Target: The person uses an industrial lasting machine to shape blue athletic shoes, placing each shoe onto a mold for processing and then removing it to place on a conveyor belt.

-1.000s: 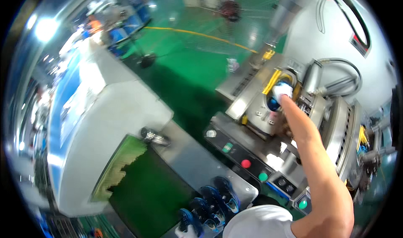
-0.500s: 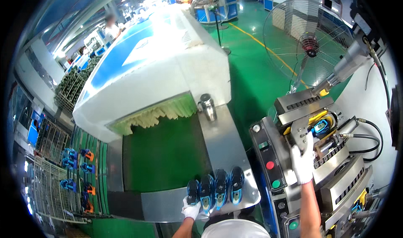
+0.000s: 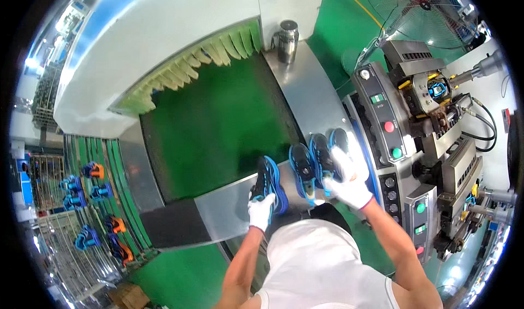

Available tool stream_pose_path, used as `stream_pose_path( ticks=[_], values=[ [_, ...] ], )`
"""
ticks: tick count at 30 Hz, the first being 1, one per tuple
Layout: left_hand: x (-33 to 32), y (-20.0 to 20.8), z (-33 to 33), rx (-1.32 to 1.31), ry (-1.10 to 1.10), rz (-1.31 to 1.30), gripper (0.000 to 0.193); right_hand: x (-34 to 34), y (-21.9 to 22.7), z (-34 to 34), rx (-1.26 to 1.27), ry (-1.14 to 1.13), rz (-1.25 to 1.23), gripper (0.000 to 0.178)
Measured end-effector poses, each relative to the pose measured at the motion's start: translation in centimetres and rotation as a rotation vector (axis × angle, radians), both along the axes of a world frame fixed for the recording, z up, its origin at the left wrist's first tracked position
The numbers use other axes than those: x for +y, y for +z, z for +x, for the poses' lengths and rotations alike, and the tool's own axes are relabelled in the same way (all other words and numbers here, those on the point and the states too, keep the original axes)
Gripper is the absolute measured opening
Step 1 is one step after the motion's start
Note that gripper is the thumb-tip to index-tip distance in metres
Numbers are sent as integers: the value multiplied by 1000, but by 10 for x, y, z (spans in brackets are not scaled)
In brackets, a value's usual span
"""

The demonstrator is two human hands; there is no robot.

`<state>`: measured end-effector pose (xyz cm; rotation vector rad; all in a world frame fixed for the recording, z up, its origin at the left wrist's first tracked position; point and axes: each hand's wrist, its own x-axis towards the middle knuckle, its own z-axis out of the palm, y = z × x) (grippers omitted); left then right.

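Observation:
My gloved left hand (image 3: 262, 211) is closed around the heel end of a black and blue shoe (image 3: 270, 172) with a blue sole, which tilts at the front edge of the metal ledge. To its right stands a black shoe (image 3: 302, 164) with light blue trim. Another black shoe (image 3: 322, 148) and a rightmost shoe (image 3: 339, 138) sit close beside it. My gloved right hand (image 3: 352, 189) reaches over the heel ends of these two, its fingers apart and somewhat blurred. The fingers partly cover both shoes, and contact is hard to make out.
A green conveyor belt (image 3: 218, 129) leads under the fringed curtain of a white machine (image 3: 180, 31). A steel flask (image 3: 287, 42) stands on the metal ledge. Control panels (image 3: 382, 110) and presses are at right, below a fan (image 3: 426, 9). Blue and orange pieces (image 3: 87, 238) lie on left rails.
My right hand has moved from the press on the right down to the shoes. My left hand has tilted the leftmost shoe and parted it from the others. The view has tipped downward.

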<state>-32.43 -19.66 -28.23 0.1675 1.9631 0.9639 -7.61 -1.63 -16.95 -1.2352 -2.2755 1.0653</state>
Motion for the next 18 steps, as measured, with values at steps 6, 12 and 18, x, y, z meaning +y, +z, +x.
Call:
stream_pose_path(
  ticks=[6,12,18],
  values=[
    [-1,16,-77,199,-123,-86,57,-63,-143,-85,-110,-359,-175,85],
    [7,-18,-124,89,-258,6,70,-58,-106,-105,17,-637,-463,72],
    [61,70,-35,197,-828,-126,72,-106,-30,-59,420,-946,-361,66]
  ],
)
